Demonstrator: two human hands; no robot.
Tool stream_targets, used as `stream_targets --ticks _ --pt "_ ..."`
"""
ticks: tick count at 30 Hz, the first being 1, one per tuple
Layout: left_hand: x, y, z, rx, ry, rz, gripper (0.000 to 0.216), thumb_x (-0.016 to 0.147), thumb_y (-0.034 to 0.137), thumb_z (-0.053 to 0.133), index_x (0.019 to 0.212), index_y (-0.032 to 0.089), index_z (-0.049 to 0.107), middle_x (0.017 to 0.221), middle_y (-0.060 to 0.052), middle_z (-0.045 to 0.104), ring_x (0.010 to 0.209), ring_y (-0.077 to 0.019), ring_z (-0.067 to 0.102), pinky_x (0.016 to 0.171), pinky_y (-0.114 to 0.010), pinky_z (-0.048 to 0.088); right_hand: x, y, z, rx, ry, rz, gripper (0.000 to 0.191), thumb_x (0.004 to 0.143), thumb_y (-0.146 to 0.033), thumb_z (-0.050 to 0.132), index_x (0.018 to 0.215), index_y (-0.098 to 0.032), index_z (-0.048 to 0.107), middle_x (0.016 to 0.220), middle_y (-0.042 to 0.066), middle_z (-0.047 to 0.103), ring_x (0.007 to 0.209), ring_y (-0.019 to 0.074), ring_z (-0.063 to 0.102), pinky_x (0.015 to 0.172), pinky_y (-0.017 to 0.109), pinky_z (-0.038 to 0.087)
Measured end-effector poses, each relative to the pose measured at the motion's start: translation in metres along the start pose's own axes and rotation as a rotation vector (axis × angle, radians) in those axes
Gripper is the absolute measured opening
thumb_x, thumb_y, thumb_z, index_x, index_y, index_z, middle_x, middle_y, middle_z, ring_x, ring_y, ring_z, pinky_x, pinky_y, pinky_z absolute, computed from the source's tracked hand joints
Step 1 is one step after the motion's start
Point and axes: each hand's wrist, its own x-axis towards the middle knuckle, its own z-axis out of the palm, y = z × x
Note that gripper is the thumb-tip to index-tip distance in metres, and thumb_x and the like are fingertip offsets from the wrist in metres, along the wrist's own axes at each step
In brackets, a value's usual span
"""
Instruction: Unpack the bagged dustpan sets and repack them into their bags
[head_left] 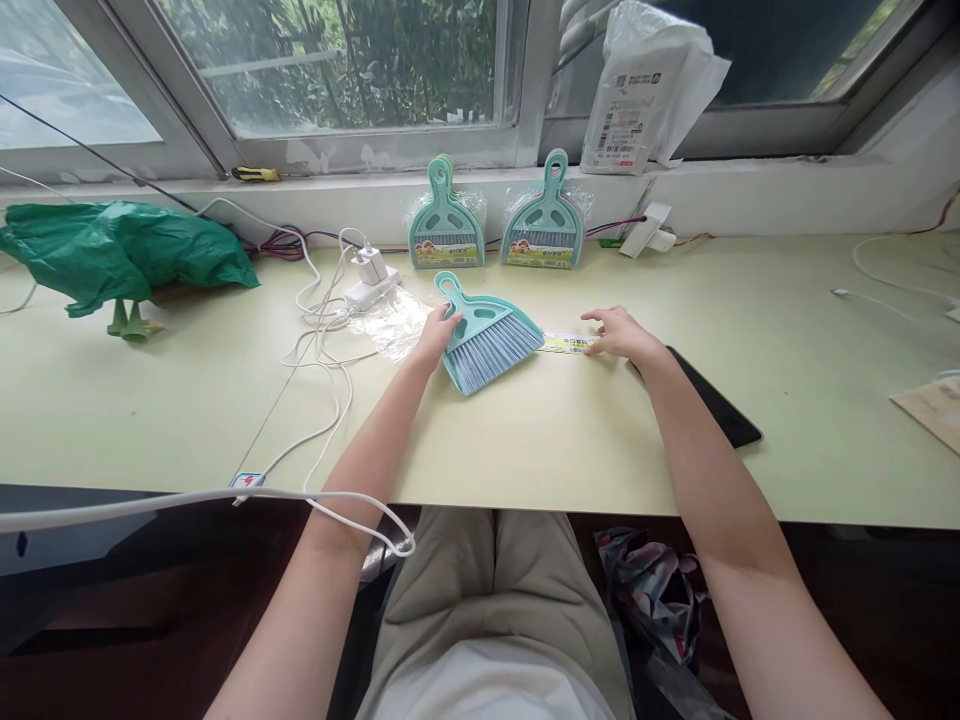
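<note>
A small teal brush-and-dustpan set (486, 335) with blue-grey bristles lies flat on the pale desk (525, 440). My left hand (436, 335) grips its left edge with curled fingers. My right hand (619, 334) rests on a narrow yellow paper label (568, 344) that lies just right of the bristles, fingers spread and pressing it down. An empty clear plastic wrapper (394, 320) lies beside my left hand.
Two wrapped teal dustpan sets (446, 222) (546, 218) lean against the wall under the window. White charger and cables (365, 280) trail left. A green plastic bag (120, 250) sits far left, a black phone (716, 400) under my right forearm, a white package (637, 95) on the sill.
</note>
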Motion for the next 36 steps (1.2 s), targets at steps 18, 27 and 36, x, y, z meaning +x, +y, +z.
stream_targets --ticks 18,27,36 --pt "0.003 -0.005 -0.001 0.013 0.024 0.015 0.022 0.079 0.025 0.056 0.097 0.015 0.063 0.096 -0.009 0.068 0.090 -0.0202 0.064 0.089 -0.036 0.048 -0.006 -0.005 -0.005 -0.070 0.256 0.069 0.028 0.071 -0.030 0.072 0.098 -0.021 0.071 0.094 0.008 0.071 0.090 0.0269 0.064 0.081 0.039 0.049" --pt "0.000 -0.002 0.004 0.033 0.021 0.005 0.017 0.078 0.023 0.056 0.092 0.016 0.064 0.098 -0.007 0.067 0.095 -0.0201 0.061 0.094 -0.036 0.046 -0.030 -0.056 -0.008 0.299 0.412 -0.326 0.021 0.082 -0.036 0.064 0.097 -0.021 0.069 0.099 0.006 0.072 0.090 0.0207 0.064 0.091 0.037 0.049" --pt "0.003 -0.006 0.006 0.030 0.016 0.005 0.017 0.076 0.023 0.058 0.090 0.016 0.064 0.096 -0.006 0.068 0.096 -0.0219 0.062 0.093 -0.037 0.046 -0.051 -0.084 -0.003 0.845 -0.005 -0.491 0.036 0.070 -0.049 0.077 0.092 -0.022 0.069 0.094 0.003 0.070 0.081 0.0156 0.062 0.075 0.032 0.054"
